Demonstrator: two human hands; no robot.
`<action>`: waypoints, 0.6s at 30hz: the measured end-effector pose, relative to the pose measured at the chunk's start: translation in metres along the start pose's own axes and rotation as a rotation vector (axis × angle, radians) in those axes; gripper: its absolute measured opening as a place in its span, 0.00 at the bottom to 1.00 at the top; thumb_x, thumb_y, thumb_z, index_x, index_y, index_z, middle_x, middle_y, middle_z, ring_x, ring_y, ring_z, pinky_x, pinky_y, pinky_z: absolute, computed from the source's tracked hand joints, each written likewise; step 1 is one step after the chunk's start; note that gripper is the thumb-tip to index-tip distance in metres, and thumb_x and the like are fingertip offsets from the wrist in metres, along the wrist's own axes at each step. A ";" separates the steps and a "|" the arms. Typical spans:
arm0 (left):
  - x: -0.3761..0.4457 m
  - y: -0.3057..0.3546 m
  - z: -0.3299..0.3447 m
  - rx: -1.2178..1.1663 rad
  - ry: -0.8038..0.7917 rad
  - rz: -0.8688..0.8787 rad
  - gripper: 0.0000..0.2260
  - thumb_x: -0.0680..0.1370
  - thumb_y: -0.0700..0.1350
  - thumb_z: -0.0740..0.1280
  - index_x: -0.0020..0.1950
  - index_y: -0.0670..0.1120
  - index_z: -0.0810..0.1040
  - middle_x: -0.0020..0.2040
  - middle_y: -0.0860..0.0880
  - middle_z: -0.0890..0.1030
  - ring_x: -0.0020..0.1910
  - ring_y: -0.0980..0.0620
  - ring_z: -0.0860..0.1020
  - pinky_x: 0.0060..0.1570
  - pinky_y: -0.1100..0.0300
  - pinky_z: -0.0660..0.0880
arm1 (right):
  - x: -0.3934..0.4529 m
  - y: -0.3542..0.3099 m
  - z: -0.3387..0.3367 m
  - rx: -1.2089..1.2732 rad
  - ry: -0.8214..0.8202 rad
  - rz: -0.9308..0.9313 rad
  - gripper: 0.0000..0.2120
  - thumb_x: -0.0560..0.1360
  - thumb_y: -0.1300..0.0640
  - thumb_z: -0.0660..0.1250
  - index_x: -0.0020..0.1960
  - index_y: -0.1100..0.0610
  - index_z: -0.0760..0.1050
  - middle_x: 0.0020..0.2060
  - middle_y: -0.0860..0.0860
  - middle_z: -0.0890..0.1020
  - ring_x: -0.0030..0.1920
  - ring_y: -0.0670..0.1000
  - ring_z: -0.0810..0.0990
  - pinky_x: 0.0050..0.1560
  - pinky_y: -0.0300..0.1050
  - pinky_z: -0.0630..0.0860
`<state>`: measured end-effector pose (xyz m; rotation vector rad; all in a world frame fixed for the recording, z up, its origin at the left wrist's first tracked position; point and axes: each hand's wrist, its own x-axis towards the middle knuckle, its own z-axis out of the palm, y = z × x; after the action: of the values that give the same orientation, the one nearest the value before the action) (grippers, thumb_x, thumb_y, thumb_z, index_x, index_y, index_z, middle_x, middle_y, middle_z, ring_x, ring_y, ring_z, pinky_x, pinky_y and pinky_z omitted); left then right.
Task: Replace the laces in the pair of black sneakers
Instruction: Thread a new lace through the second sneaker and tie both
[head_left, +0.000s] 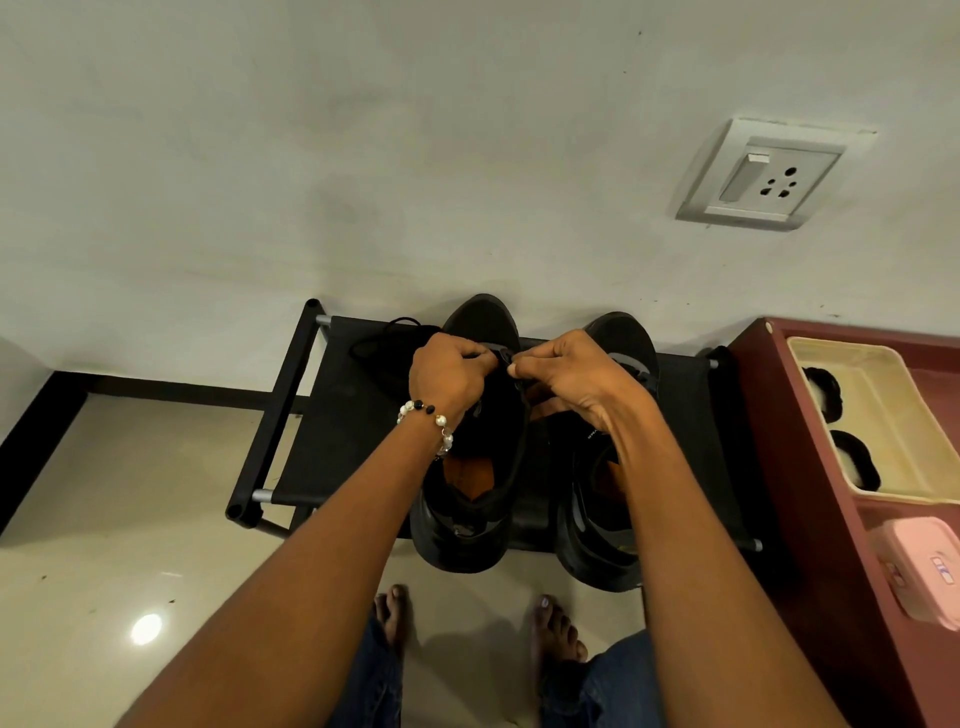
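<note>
No brand or writing could be read; a small pale mark on the right sneaker (608, 499) was too blurred to make out. Both sneakers stood on a low black rack (332, 415) against the wall, toes toward the wall, the left sneaker (472, 499) just beside the right one. The left hand (449, 376), with a bead bracelet (426, 423) at its wrist, hovered over the left sneaker's forefoot, its grip curled tight and pinching a black lace (504, 358) near the eyelets. The right hand (569, 374) met it from the other side, thumb and forefinger pinched on the same lace, the other fingers curled down toward the tongue. A loose black lace (387, 335) lay on the rack to the left of the left sneaker. To the right of the rack stood a maroon cabinet (779, 441) holding a cream tray (872, 410) and a pink box (930, 571). A socket (763, 174) sat on the wall above the rack. Bare feet (556, 629) stood on the floor before it.
</note>
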<state>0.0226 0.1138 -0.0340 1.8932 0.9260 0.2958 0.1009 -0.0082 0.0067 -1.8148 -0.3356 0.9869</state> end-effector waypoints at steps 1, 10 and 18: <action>0.000 0.000 0.000 -0.035 0.001 -0.022 0.05 0.75 0.44 0.72 0.40 0.49 0.85 0.39 0.49 0.84 0.41 0.48 0.82 0.44 0.49 0.81 | 0.000 0.000 0.000 0.011 -0.001 0.004 0.04 0.76 0.65 0.69 0.46 0.64 0.83 0.39 0.56 0.85 0.35 0.52 0.85 0.37 0.49 0.82; 0.002 -0.001 0.002 -0.088 0.011 -0.074 0.03 0.75 0.44 0.73 0.46 0.48 0.86 0.44 0.51 0.85 0.44 0.55 0.81 0.46 0.58 0.79 | 0.002 0.001 0.001 -0.027 -0.026 -0.009 0.05 0.76 0.64 0.69 0.44 0.61 0.83 0.44 0.54 0.85 0.38 0.51 0.85 0.41 0.50 0.83; 0.001 0.005 0.007 0.034 0.061 -0.080 0.05 0.77 0.43 0.70 0.50 0.46 0.86 0.49 0.49 0.85 0.50 0.49 0.81 0.49 0.56 0.78 | 0.013 0.012 0.007 -0.045 0.232 -0.059 0.04 0.75 0.58 0.72 0.43 0.58 0.84 0.44 0.58 0.85 0.41 0.56 0.85 0.43 0.51 0.83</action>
<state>0.0298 0.1088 -0.0335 1.8814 1.0506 0.2927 0.1017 -0.0008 -0.0108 -1.9267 -0.2679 0.7240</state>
